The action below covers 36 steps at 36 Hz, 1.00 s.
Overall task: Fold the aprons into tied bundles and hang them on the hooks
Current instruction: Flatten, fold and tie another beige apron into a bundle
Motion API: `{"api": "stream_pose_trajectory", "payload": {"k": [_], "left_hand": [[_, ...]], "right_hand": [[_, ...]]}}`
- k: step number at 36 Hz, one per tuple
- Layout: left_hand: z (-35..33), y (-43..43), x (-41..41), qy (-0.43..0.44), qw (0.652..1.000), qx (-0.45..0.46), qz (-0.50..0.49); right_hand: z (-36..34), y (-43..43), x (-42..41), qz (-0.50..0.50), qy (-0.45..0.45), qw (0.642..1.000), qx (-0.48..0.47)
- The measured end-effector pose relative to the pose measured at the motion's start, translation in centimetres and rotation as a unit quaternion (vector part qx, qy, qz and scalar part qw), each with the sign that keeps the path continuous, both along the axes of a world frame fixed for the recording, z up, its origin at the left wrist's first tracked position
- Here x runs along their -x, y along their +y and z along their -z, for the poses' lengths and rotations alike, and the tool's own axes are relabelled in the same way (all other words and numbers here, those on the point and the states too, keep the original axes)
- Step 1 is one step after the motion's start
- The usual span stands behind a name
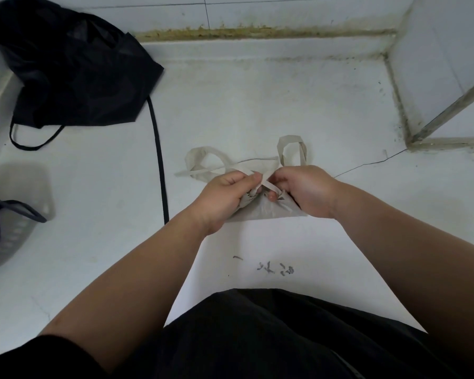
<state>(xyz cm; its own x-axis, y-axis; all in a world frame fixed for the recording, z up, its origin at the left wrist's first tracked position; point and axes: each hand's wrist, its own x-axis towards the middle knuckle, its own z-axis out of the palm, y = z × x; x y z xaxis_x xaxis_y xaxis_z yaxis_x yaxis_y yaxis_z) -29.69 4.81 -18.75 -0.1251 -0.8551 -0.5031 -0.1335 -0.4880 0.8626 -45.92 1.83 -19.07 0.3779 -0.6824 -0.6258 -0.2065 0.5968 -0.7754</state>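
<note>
While white surface point(257, 105) bears both aprons, black apron point(74, 69) lies crumpled far left; beige folded apron point(266, 212) sits centre, long axis left-right, strap loops point(292, 139) pointing far. Left hand point(225, 198), right hand point(307, 190): curled fingers pinch beige strap point(272, 186) atop bundle.

Flat white surface point(257, 110): matt and faintly soiled.
- One hairline crack point(370, 163) running in from the right.
- A cluster of grey scuff marks point(274, 268) near the front.

Low ledge point(257, 49): along the back edge.

Back wall point(285, 12): white tile with thin dark grout lines. A yellow-brown stained seam point(257, 32) runs along its foot.

White boxed-in corner point(435, 64): at right, edged with a dull metal strip point(449, 110). Dark specks point(394, 105) line its base.

Grey-blue perforated plastic basket point(8, 236): at the left edge, partly out of view.

Light: soft and even, casting weak shadows.
</note>
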Motion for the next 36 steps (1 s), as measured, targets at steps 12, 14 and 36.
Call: {"api": "stream_pose_trajectory", "payload": {"k": [12,14,36], "left_hand": [[0.9,-0.6,-0.7,0.018,0.999,-0.016,0.03],[1.0,-0.7,-0.8,0.04,0.999,-0.02,0.0],[2.1,0.1,0.3,0.059,0.99,0.004,-0.13]], "right_hand": [[-0.4,0.2,-0.6,-0.099,0.143,0.978,0.114],[-0.5,0.3,-0.8,-0.087,0.153,0.977,0.123],[0.7,1.9,-1.7,0.291,0.048,0.937,0.185]]}}
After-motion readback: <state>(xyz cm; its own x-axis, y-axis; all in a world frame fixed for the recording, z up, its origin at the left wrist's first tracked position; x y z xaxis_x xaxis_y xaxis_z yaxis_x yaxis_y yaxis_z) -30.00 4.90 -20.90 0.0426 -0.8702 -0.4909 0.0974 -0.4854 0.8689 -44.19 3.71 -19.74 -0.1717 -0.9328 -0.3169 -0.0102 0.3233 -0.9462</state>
